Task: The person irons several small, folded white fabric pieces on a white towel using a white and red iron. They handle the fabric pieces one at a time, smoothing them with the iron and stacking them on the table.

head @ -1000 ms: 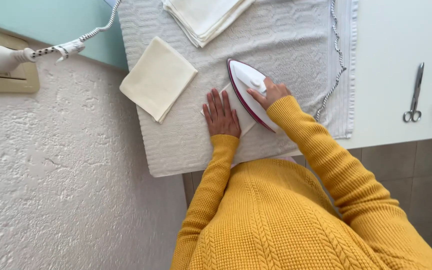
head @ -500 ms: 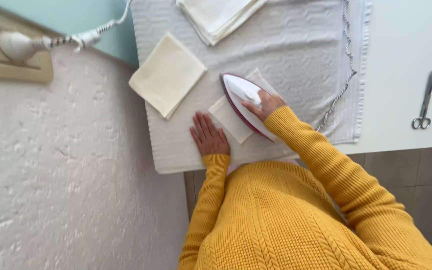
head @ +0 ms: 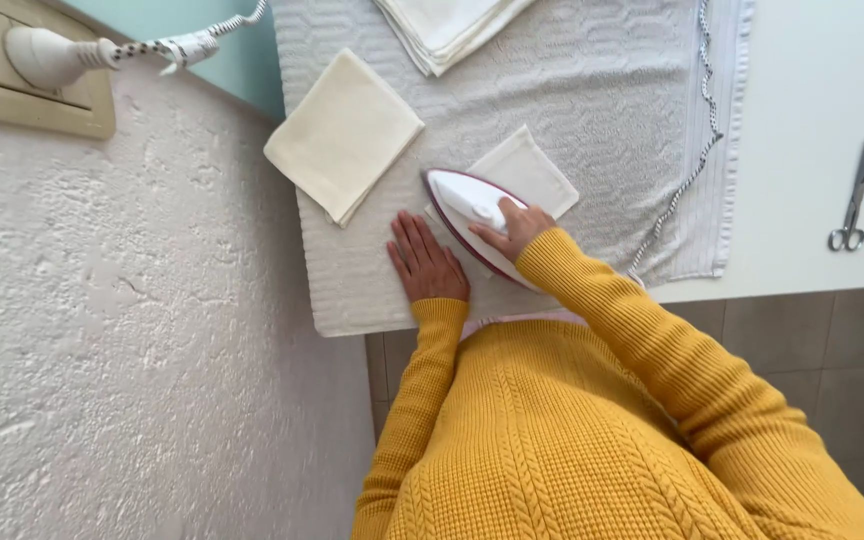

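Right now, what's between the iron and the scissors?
In the head view: the grey towel, the iron's speckled cord along the towel's edge, then bare white countertop before the scissors.

On your left you have a rough white plastered wall [head: 122, 360], lit evenly by soft daylight. A beige socket plate [head: 27, 105] sits in it, with a white plug [head: 47, 55] pushed in. Beyond the plaster, a strip of pale green wall [head: 237, 60] shows. The white table [head: 812, 120] spreads to your right, and below its edge you see grey floor tiles [head: 812, 350].
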